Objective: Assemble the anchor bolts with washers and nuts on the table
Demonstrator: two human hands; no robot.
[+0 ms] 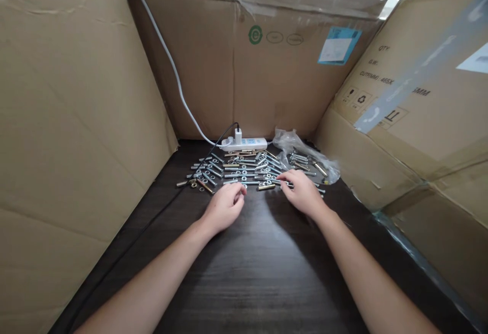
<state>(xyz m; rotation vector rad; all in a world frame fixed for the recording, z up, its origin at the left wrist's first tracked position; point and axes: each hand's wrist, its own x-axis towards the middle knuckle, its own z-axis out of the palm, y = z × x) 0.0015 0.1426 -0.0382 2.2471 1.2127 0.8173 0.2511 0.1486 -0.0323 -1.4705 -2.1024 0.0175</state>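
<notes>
My left hand (226, 204) is at the near edge of a spread of metal hardware, its fingers curled together. Whatever lies inside those fingers, if anything, is hidden. A silvery bolt (251, 182) lies just beyond its fingertips. My right hand (299, 192) reaches over the right part of the spread, with thumb and forefinger slightly apart and nothing visible between them. Beside its fingertips is a short dark-and-brass cylindrical piece (266, 187). Rows of bolts (240, 175), with nuts and washers (244, 167) among them, lie beyond both hands.
Behind the hardware stands a white power strip (249, 144) with a charger (238, 134) plugged in. A black cable (152, 218) runs along the left. A clear plastic bag (297, 145) lies at right. Cardboard boxes (202, 69) wall in the dark table (244, 278).
</notes>
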